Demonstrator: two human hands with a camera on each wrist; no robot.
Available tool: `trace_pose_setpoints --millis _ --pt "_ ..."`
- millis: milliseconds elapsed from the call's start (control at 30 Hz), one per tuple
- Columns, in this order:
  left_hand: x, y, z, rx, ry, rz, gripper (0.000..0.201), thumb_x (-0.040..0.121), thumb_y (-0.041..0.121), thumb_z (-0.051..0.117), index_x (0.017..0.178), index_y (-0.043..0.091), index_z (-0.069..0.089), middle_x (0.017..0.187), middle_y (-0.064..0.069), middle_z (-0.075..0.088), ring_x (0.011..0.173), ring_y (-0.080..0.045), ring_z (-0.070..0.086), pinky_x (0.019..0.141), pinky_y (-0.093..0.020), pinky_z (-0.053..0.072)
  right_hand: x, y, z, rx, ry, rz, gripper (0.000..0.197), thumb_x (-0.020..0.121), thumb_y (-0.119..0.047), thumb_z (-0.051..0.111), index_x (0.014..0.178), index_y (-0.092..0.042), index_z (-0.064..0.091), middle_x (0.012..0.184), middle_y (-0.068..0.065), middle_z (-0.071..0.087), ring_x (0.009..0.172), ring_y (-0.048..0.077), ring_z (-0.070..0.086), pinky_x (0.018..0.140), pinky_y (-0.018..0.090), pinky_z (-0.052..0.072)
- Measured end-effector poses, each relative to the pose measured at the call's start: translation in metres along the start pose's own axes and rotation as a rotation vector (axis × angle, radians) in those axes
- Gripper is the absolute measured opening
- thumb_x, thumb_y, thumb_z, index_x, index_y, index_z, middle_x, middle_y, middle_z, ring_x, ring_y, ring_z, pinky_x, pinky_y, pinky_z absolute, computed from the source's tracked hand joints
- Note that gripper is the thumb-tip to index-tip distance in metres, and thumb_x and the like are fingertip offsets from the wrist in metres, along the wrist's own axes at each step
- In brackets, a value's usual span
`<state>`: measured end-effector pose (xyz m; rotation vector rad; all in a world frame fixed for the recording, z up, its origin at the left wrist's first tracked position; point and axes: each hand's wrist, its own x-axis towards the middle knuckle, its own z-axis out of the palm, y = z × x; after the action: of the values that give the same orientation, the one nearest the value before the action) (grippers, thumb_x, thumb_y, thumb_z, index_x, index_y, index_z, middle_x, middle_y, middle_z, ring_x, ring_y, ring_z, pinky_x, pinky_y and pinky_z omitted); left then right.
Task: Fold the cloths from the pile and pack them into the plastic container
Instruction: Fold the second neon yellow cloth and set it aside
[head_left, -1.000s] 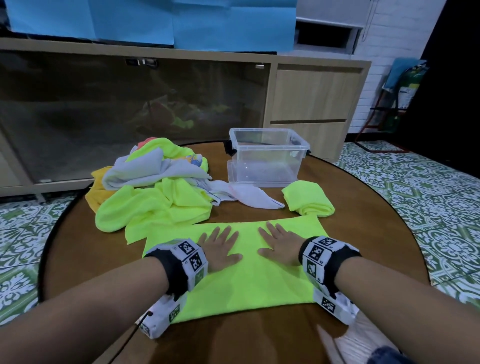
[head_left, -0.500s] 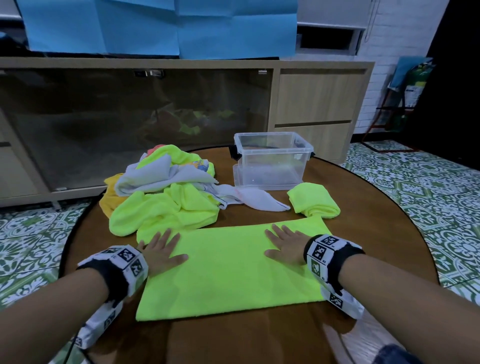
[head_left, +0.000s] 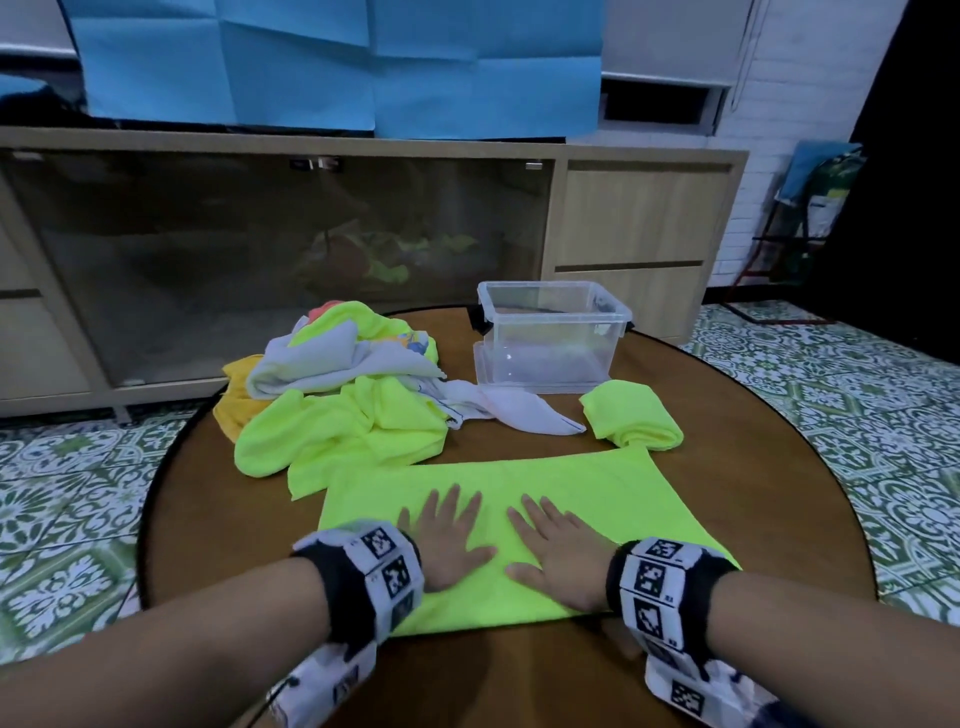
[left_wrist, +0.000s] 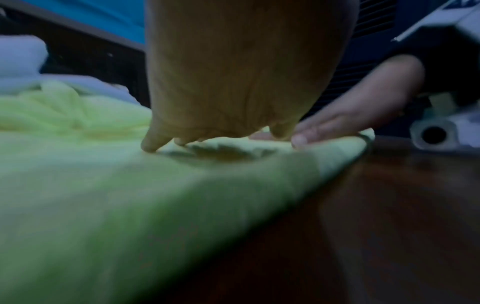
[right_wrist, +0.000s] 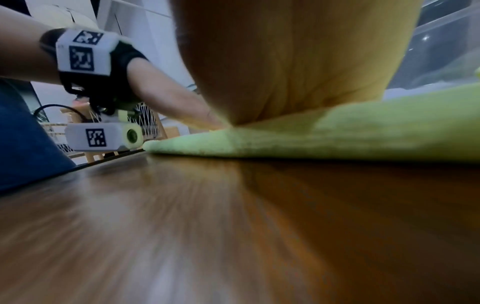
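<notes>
A neon yellow-green cloth lies flat on the round wooden table, folded into a wide rectangle. My left hand and right hand press on its near middle, side by side, fingers straight and spread. The left wrist view shows my left hand flat on the cloth, the right hand beside it. The right wrist view shows my right hand pressing the cloth. A pile of cloths sits at the back left. The clear plastic container stands at the back with no cloth visible inside.
A folded yellow-green cloth lies just in front of the container. A white cloth trails from the pile toward it. A wooden cabinet with glass doors stands behind the table. Patterned floor tiles surround it.
My left hand slid out to the cloth's left edge and has come back to the middle beside the right hand. The cloth stays flat on the table.
</notes>
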<state>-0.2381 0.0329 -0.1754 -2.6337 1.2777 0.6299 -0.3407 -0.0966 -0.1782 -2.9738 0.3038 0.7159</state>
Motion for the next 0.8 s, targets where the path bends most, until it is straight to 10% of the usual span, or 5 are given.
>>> trace_pose_setpoints --millis 133,233,400,567,800 --pt "0.000 -0.015 0.018 0.007 -0.047 0.059 0.122 0.045 0.094 -0.016 0.147 0.028 -0.019 0.153 0.001 -0.030 0.143 -0.023 -0.020 0.113 -0.055 -0.006 -0.023 0.036 0.011 0.015 -0.023 0.024 0.116 0.046 -0.076 -0.015 0.147 -0.019 -0.019 0.154 0.004 -0.025 0.144 0.020 -0.019 0.117 0.036 -0.006" --pt "0.002 -0.032 0.015 -0.002 -0.049 0.066 0.154 0.006 0.091 -0.029 0.147 0.029 -0.020 0.152 0.004 -0.030 0.143 -0.021 -0.021 0.112 -0.055 -0.007 -0.045 0.076 0.018 0.025 -0.014 0.076 0.121 0.043 -0.086 -0.025 0.145 -0.020 -0.024 0.149 -0.001 -0.031 0.143 0.018 -0.021 0.116 0.033 -0.008" --pt "0.002 -0.034 0.013 -0.034 -0.059 0.054 0.156 0.003 0.090 -0.030 0.146 0.028 -0.020 0.152 0.003 -0.030 0.143 -0.022 -0.022 0.113 -0.054 -0.007 -0.061 0.115 0.012 0.011 -0.055 0.252 0.143 0.020 -0.089 -0.035 0.144 -0.018 -0.025 0.153 0.001 -0.027 0.144 0.018 -0.019 0.116 0.035 -0.007" --pt "0.002 -0.032 0.012 -0.051 -0.063 0.042 0.157 0.002 0.090 -0.029 0.147 0.029 -0.020 0.152 0.004 -0.031 0.143 -0.022 -0.022 0.113 -0.054 -0.008 -0.032 0.098 -0.033 0.048 0.148 0.325 0.078 0.092 -0.061 0.006 0.149 -0.011 -0.012 0.156 0.009 -0.018 0.146 0.022 -0.011 0.117 0.034 0.000" --pt "0.000 -0.030 0.012 -0.059 -0.060 0.011 0.158 0.003 0.090 -0.029 0.147 0.028 -0.018 0.153 0.004 -0.029 0.143 -0.020 -0.023 0.112 -0.054 -0.010 0.034 -0.021 -0.038 0.181 0.094 -0.041 0.071 0.099 -0.051 0.017 0.149 -0.010 -0.011 0.155 0.009 -0.020 0.145 0.024 -0.013 0.118 0.038 0.000"
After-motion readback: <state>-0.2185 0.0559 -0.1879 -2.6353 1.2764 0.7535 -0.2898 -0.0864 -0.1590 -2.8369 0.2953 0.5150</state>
